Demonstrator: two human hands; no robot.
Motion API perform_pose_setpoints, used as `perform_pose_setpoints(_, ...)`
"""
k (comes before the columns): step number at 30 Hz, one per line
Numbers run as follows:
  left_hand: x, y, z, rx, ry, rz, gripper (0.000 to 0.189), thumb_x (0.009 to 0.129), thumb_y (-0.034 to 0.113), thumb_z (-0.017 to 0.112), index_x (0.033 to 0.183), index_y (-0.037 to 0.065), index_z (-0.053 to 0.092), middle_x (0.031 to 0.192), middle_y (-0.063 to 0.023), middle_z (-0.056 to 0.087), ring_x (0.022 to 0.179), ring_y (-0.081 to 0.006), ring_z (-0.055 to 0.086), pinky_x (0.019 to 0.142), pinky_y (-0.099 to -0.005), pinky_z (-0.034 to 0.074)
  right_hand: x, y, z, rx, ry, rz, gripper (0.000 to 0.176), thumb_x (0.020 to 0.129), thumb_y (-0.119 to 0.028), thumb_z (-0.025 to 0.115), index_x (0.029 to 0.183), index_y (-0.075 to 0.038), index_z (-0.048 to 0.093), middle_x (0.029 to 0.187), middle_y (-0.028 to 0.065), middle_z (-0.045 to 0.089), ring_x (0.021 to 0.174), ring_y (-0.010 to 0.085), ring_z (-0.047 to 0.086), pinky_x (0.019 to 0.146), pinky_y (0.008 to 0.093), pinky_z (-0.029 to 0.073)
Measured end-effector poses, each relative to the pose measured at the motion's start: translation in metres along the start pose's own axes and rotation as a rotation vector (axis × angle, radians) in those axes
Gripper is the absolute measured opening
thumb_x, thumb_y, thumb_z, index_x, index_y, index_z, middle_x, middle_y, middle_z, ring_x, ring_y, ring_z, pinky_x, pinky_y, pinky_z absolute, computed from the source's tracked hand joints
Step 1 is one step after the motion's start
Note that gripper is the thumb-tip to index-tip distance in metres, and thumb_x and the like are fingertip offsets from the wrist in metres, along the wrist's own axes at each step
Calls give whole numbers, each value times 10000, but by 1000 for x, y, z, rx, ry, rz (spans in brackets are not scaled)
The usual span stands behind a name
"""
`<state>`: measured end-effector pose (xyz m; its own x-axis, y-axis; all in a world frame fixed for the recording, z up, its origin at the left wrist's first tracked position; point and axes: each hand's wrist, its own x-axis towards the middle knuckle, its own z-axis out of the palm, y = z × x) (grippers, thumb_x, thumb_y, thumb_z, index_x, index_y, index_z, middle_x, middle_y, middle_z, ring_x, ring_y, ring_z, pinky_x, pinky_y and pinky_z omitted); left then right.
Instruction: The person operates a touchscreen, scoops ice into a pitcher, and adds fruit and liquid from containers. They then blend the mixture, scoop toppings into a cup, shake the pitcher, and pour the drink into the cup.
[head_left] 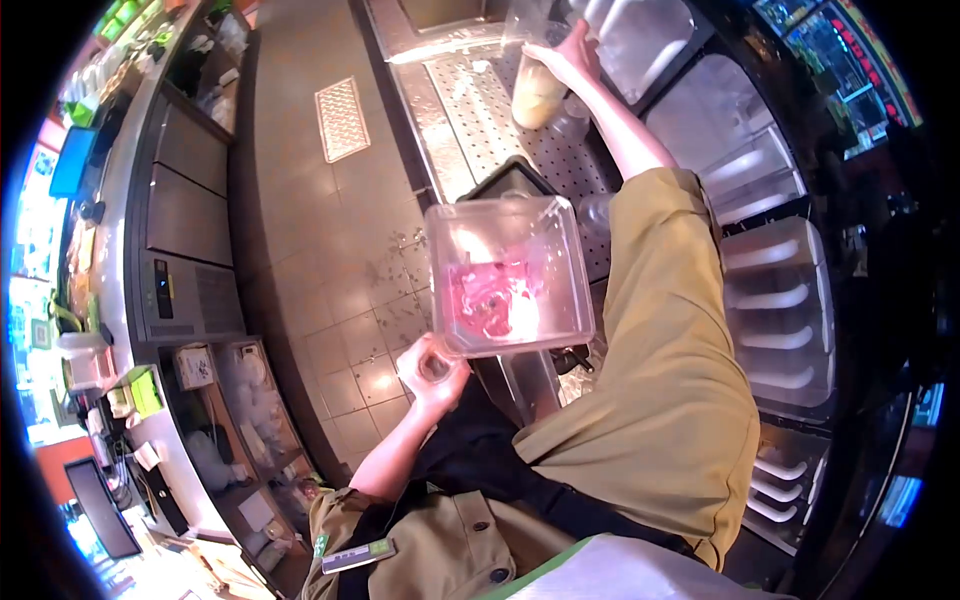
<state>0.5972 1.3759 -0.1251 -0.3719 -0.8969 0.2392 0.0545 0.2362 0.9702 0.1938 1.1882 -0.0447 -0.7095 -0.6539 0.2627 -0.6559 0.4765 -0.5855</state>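
Observation:
My left hand [433, 370] grips the handle of a clear square blender jar [510, 275], seen from above, with pink liquid and foam at its bottom. The jar is held over the edge of a perforated steel counter [465, 110]. My right hand [568, 55], at the end of a khaki sleeve [670, 330], reaches far along the counter. It holds a clear plastic cup [537, 95] with a pale yellow drink, which stands on or just above the perforated surface.
Steel bins with lids [780, 300] line the counter's right side. A sink basin [440, 12] lies beyond the cup. A tiled floor [330, 260] with a drain grate [342, 118] runs on the left, edged by steel cabinets [185, 200] and cluttered shelves [240, 400].

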Motion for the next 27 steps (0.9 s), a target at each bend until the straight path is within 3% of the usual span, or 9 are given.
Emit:
perform_pose_setpoints(6,32,-27,27,47,68,56,206,619,108,685,727,38,524,689,-1,529,636,-99,497,582,-253,415,-57,33,-52,149,113,-358,549,800,-359,540,1276,-125,398,1270,219,392,1202,342,340,994,412,300)
perform_pose_setpoints(8,45,-34,40,124,111,199,189,645,108,689,738,25,545,690,-1,546,631,-92,501,583,-234,409,-123,130,-77,462,156,-347,401,749,-155,657,1048,26,461,898,178,583,811,256,604,712,316,485)
perform_pose_setpoints(9,49,-29,49,128,113,121,162,618,78,657,667,30,511,615,-6,517,565,-89,480,545,-231,403,-196,111,-86,593,520,-329,32,805,31,520,783,8,517,700,69,583,595,150,568,567,249,461)
perform_pose_setpoints(10,55,-26,57,137,116,70,150,591,49,625,596,35,476,540,-12,488,499,-85,460,506,-228,398,-243,143,-89,144,666,-489,87,790,42,499,722,-12,504,694,60,564,556,153,523,525,272,438)
perform_pose_setpoints(15,56,-25,84,136,65,106,178,620,92,685,635,13,526,539,-17,501,477,-77,467,573,-237,437,-401,204,5,-514,-489,-217,194,696,-231,585,774,-58,625,737,102,612,658,247,608,595,364,483)
perform_pose_setpoints(18,46,-26,84,40,-70,6,465,631,147,724,1008,-2,496,851,-75,546,795,-147,554,794,-302,427,-431,239,74,-729,-886,53,349,732,-397,534,730,-66,643,656,94,609,615,251,609,561,356,474)
perform_pose_setpoints(21,26,-21,68,276,-17,339,664,705,100,680,1243,14,300,1191,-135,402,1024,-201,473,936,-337,344,-440,240,75,-950,-745,-34,268,783,-310,512,771,-97,675,775,92,656,738,200,643,572,357,482)
perform_pose_setpoints(22,18,-29,51,258,-81,221,769,729,120,655,1315,26,167,1292,-155,262,1154,-262,376,1028,-393,226,-432,244,72,-825,-877,275,263,771,-283,511,800,-83,679,871,115,648,797,231,640,629,387,490)
perform_pose_setpoints(27,-47,-144,-104,865,40,-64,490,795,202,615,1225,74,419,1236,-185,306,1090,-269,408,923,-369,368,-468,281,-36,-318,-555,547,359,797,-286,460,808,37,616,780,214,618,756,351,615,657,426,466)
